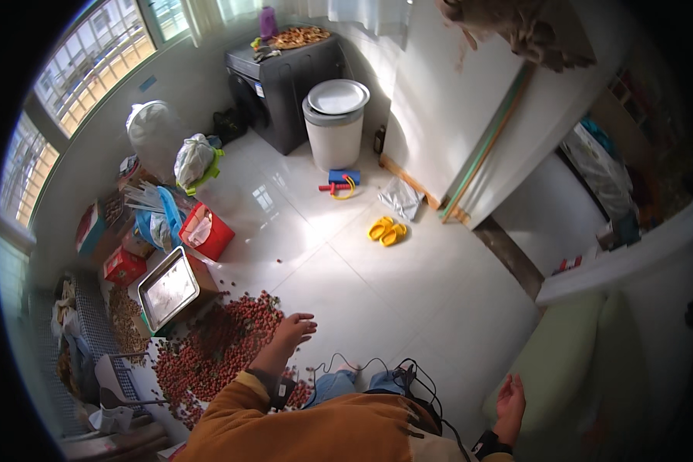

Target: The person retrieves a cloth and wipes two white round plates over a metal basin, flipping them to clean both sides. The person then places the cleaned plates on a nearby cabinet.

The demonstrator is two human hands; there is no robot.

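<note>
My left hand point(297, 331) hangs in the air with its fingers apart and nothing in it. Below and beside it, a wide heap of small red fruits point(231, 346) covers part of the tiled floor point(369, 312). Past the heap, a rectangular metal tray point(170, 289) rests tilted on a box. My right hand point(511, 398) is at the lower right, empty, palm turned inward and fingers extended. It appears in front of a pale green padded seat point(548, 358); whether it touches the seat is unclear.
Yellow clogs point(387, 231), a grey plastic bag point(401, 197) and a white bin point(335, 136) stand ahead. A dark washing machine point(289, 86) is behind. A red bag point(208, 231) and several boxes line the left wall. Black cables point(421, 375) hang near my legs. A doorway threshold point(508, 257) lies right.
</note>
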